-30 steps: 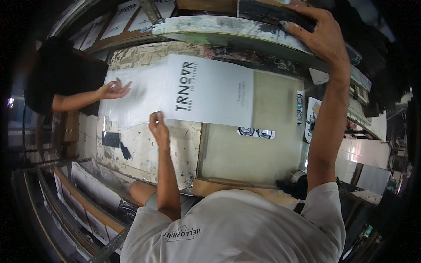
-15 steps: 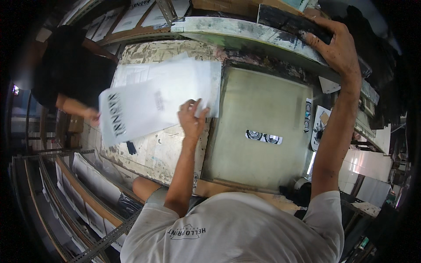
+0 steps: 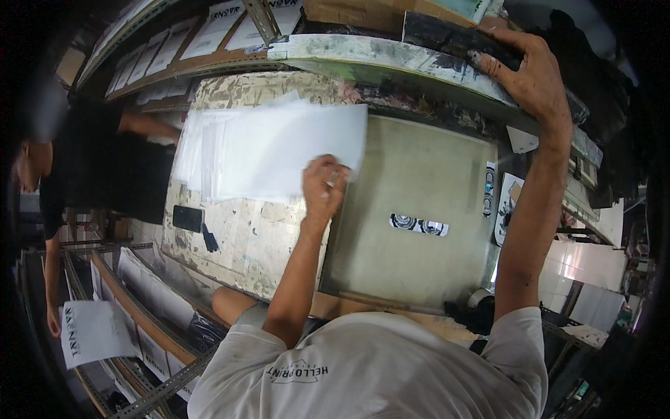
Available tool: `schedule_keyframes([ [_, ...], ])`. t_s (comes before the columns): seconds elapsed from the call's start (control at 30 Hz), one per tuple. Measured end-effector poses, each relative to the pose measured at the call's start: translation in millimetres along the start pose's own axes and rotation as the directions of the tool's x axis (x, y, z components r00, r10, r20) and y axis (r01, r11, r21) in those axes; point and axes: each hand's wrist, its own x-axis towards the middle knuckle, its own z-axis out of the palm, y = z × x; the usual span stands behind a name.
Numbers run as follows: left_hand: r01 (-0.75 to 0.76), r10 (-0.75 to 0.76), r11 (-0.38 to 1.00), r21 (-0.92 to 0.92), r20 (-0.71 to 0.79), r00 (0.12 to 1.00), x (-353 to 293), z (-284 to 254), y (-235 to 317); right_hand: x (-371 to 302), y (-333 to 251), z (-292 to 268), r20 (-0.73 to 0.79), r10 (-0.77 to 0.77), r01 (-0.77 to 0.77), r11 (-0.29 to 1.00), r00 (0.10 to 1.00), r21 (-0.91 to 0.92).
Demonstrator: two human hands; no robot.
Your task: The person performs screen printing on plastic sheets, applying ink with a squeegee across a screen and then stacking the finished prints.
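A: Quick q, what're the hands up to?

B: Left hand (image 3: 324,187), just above ctr, is half curled at the right edge of the top sheet (image 3: 283,150). That sheet's approx 10 o'clock on the pile (image 3: 197,157), reaching the beige board (image 3: 412,279) at 3.

A: Pinched or not?

B: Can't tell. Thumb & fingers are close together, but there's blur, & the fingers hide the contact.

A: And the other?

B: Right hand (image 3: 537,82), approx 2 o'clock, is closed round the dark bar (image 3: 447,35) at 1. Thumb's on the near side.

A: Which step, then?

B: Prob separating one sheet from the pile, imo. Next move calls for a clean one-sheet hold at that edge w/ the bar kept steady. Thin sheets might cling, so watch for doubles.

A: Anyone else?

B: Yep, co-worker's hand (image 3: 54,322) at 8 o'clock has a printed sheet (image 3: 98,335), out by the shelves (image 3: 144,309), well apart from the table (image 3: 262,241).

A: What's unclear?

B: Right hand's fingertips, hidden behind the bar. No. of sheets in the pile, n/a from here. Stuff above the bar's cut off up top. Small dark thing (image 3: 210,239) by the phone (image 3: 188,218) at 9: can't ID.
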Motion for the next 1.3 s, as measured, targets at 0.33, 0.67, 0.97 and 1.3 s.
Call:
schedule_keyframes([
  [0.33,-0.171,-0.021,0.930,0.326,0.511,0.859,-32,83,6,6,-29,-18,0.098,0.075,-0.084,0.993,0.992,0.088],
  [0.67,-0.348,0.178,0.922,0.169,0.613,0.770,-22,183,46,11,-47,-22,0.044,0.073,-0.073,0.997,0.996,0.006],
  [0.97,-0.349,0.197,0.928,0.128,0.626,0.754,-41,184,60,15,-44,-25,0.129,0.057,-0.077,0.984,0.990,0.159],
  [1.3,-0.335,0.266,0.942,0.001,0.606,0.750,-26,154,63,0,-42,-13,-0.049,-0.026,0.024,0.999,0.998,-0.027],
])
